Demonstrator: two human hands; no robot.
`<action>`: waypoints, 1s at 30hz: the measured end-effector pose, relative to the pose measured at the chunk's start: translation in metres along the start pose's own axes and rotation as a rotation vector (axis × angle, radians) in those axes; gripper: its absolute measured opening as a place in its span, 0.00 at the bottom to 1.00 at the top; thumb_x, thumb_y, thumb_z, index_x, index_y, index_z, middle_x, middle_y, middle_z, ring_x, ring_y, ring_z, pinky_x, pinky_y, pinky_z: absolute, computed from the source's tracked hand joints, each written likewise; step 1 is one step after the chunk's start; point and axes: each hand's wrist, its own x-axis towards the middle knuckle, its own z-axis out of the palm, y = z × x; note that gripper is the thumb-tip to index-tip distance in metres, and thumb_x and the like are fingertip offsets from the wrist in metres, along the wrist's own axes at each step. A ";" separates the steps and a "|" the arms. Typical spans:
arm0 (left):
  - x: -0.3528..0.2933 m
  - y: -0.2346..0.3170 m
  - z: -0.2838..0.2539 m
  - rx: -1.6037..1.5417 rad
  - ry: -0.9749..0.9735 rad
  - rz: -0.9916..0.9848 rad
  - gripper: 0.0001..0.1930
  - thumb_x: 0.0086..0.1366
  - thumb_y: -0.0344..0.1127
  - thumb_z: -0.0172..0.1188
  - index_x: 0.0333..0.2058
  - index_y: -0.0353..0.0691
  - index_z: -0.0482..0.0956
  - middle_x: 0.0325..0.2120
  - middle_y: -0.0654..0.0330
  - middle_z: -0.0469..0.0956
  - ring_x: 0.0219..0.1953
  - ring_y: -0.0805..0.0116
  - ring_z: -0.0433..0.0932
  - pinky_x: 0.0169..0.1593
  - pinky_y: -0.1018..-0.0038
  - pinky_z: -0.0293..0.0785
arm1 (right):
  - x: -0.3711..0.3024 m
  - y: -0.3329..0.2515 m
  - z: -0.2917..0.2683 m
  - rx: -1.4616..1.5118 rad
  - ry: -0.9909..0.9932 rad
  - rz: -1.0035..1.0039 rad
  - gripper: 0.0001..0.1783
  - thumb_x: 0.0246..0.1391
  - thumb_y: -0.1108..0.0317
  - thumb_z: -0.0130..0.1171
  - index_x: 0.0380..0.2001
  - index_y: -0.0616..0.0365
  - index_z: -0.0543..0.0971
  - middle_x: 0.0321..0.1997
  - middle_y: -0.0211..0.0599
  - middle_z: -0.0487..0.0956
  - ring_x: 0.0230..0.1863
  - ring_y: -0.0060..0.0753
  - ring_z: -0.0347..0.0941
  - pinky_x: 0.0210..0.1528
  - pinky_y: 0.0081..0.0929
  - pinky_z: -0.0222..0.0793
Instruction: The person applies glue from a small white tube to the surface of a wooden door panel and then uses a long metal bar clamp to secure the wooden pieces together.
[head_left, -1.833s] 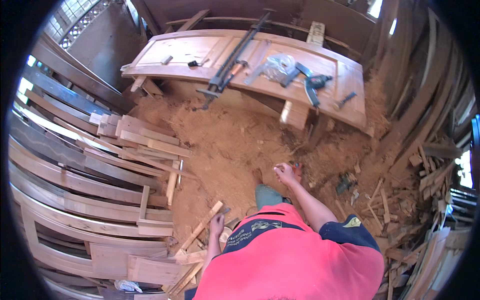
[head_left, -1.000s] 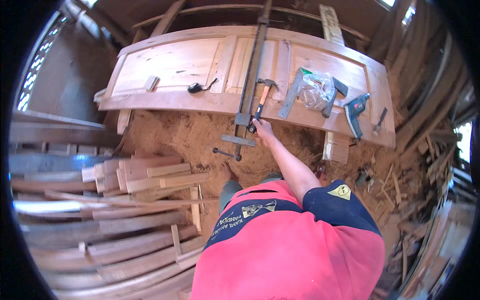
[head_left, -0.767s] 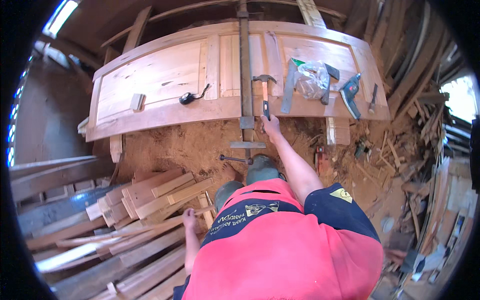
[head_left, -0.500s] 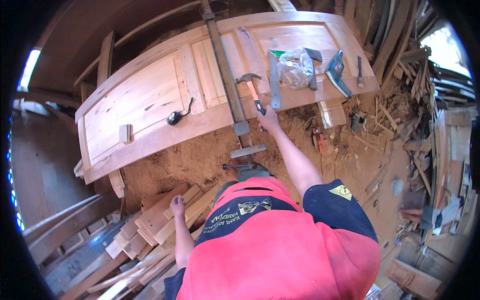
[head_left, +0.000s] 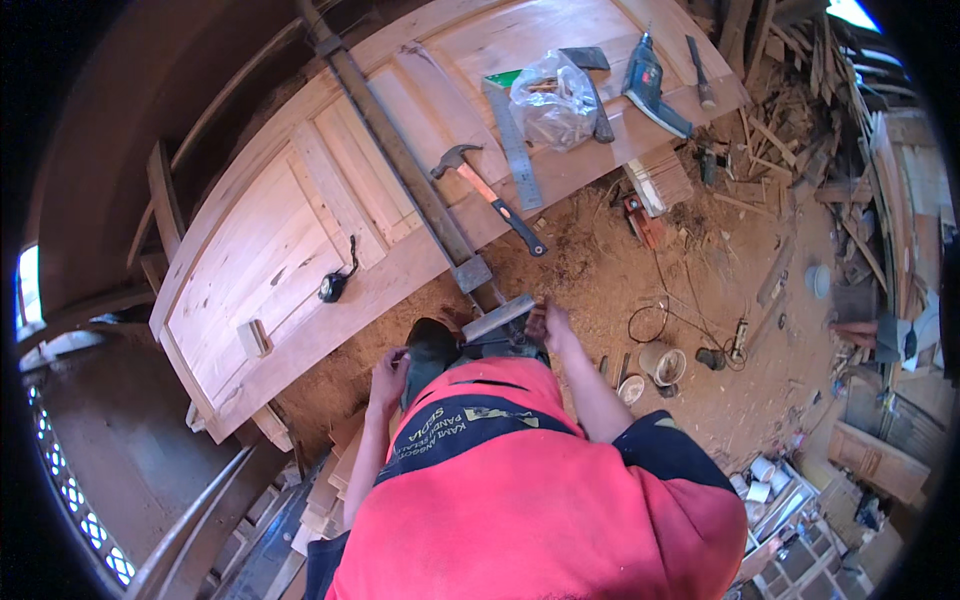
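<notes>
A long metal bar clamp (head_left: pixel 400 165) crosses the panelled wooden door (head_left: pixel 235 225). My right hand (head_left: pixel 550 327) is beside the clamp's near crosspiece (head_left: pixel 498 318), its fingers loosely bent and apart; whether they touch the metal is unclear. My left hand (head_left: pixel 388 378) is over my dark trouser leg, fingers curled in and nothing visible in them. A claw hammer (head_left: pixel 490 197) lies on the door, its black and orange handle jutting past the near edge. Right of it are a metal try square (head_left: pixel 514 145) with a green stock and a clear plastic bag (head_left: pixel 553 105).
A dark-headed hammer (head_left: pixel 602 120), a power drill (head_left: pixel 648 85) and a chisel (head_left: pixel 700 75) lie at the door's right end. A tape measure (head_left: pixel 332 287) and a wood block (head_left: pixel 254 338) rest on its left. Sawdust, a cable (head_left: pixel 650 320) and a bucket (head_left: pixel 662 363) are on the floor.
My right hand has let go of the claw hammer, leaving it on the door, and moved back to the clamp's near end. My left hand has come in toward my legs. The view has turned.
</notes>
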 end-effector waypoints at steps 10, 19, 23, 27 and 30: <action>0.112 0.103 0.000 0.297 -0.302 0.444 0.16 0.68 0.37 0.58 0.49 0.34 0.78 0.39 0.45 0.82 0.41 0.55 0.83 0.46 0.65 0.79 | -0.027 0.113 0.012 0.309 -0.277 0.218 0.23 0.66 0.70 0.45 0.62 0.65 0.61 0.44 0.52 0.77 0.41 0.48 0.79 0.48 0.46 0.78; 0.173 0.067 0.091 -0.561 -0.557 -0.341 0.12 0.69 0.39 0.50 0.46 0.43 0.77 0.44 0.63 0.80 0.44 0.62 0.77 0.50 0.65 0.72 | -0.020 0.171 0.125 0.257 -0.181 -0.050 0.24 0.61 0.62 0.63 0.56 0.50 0.66 0.46 0.39 0.77 0.43 0.41 0.81 0.35 0.40 0.82; 0.163 0.083 0.097 -0.840 -0.571 -0.539 0.14 0.71 0.43 0.47 0.48 0.46 0.76 0.45 0.62 0.79 0.47 0.62 0.75 0.57 0.61 0.67 | 0.006 0.190 0.126 0.244 0.003 -0.144 0.17 0.62 0.59 0.61 0.49 0.53 0.71 0.43 0.36 0.79 0.37 0.34 0.82 0.27 0.33 0.80; 0.157 0.093 0.091 -0.942 -0.507 -0.556 0.15 0.72 0.45 0.45 0.49 0.47 0.75 0.49 0.61 0.77 0.50 0.59 0.74 0.60 0.56 0.65 | 0.037 0.182 0.125 -0.208 -0.018 -0.232 0.12 0.65 0.59 0.56 0.45 0.52 0.72 0.38 0.34 0.75 0.38 0.31 0.80 0.35 0.31 0.80; 0.153 0.092 0.091 -0.895 -0.422 -0.556 0.16 0.73 0.45 0.44 0.49 0.46 0.75 0.49 0.61 0.76 0.51 0.58 0.73 0.63 0.54 0.64 | 0.053 0.187 0.125 -0.418 0.191 -0.585 0.13 0.60 0.63 0.59 0.47 0.52 0.74 0.38 0.35 0.77 0.41 0.35 0.80 0.41 0.34 0.78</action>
